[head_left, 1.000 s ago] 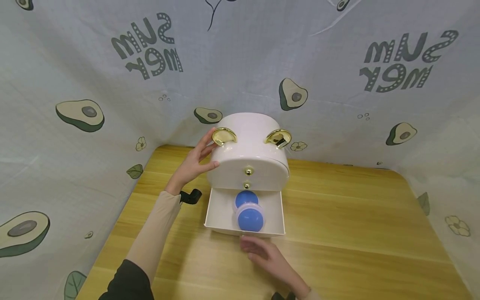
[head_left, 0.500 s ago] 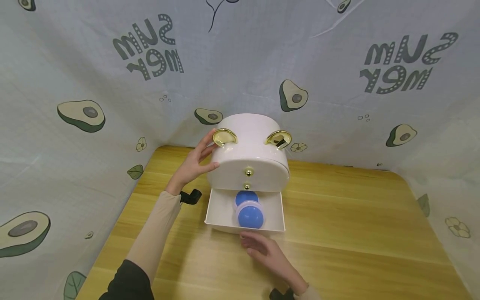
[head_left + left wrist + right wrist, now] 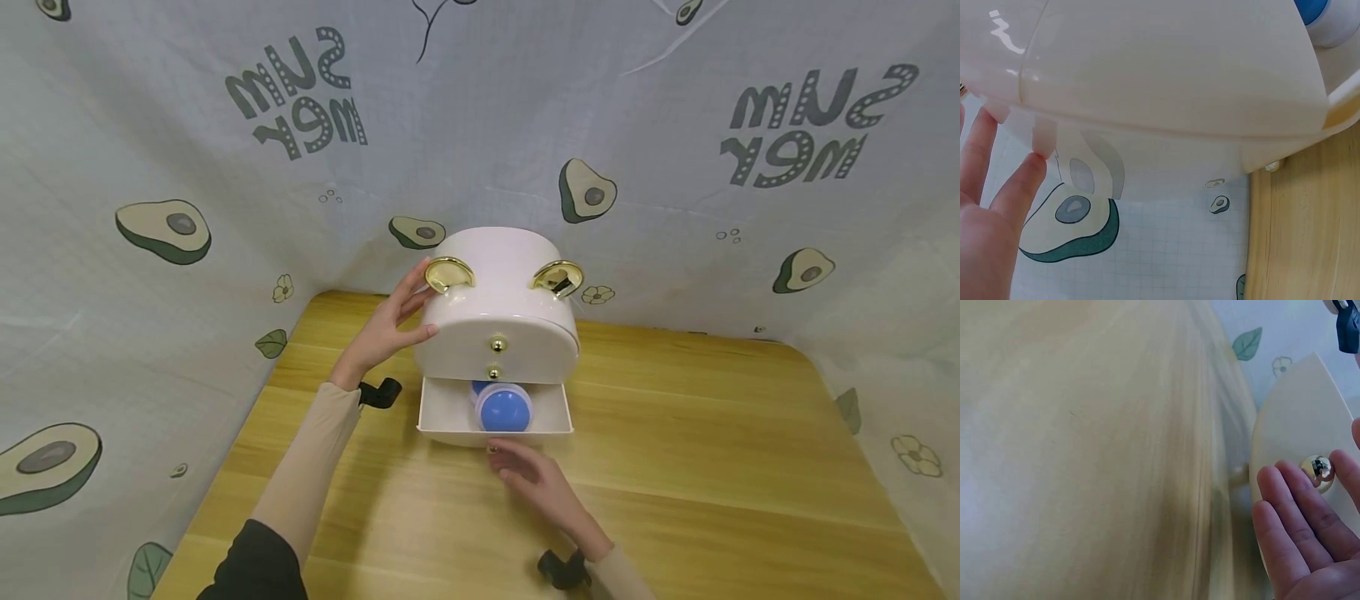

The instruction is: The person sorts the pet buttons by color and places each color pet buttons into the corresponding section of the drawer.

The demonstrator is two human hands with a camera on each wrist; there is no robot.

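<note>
A glossy white storage box [image 3: 498, 250] with gold ear-shaped pieces and gold knobs stands on the table. Its bottom drawer [image 3: 442, 408] is partly out, with two round blue-and-white containers [image 3: 505, 410] inside, the rear one mostly hidden under the box body. My left hand [image 3: 386, 329] rests against the box's left side, fingers spread; in the left wrist view its fingertips [image 3: 1036, 159] meet the glossy wall. At the drawer front, my right hand [image 3: 540, 483] presses with extended fingers [image 3: 1294, 494] around the gold drawer knob [image 3: 1318, 470].
The wooden table [image 3: 712, 433] extends to the right and in front of the box. Behind and beside it hangs a white cloth [image 3: 660, 108] printed with avocados. Black camera mounts [image 3: 381, 393] sit on both wrists.
The drawer has slid inward toward the box, carrying the containers; the rear one is now largely covered. My right hand has moved forward with the drawer front. My left hand stays in place.
</note>
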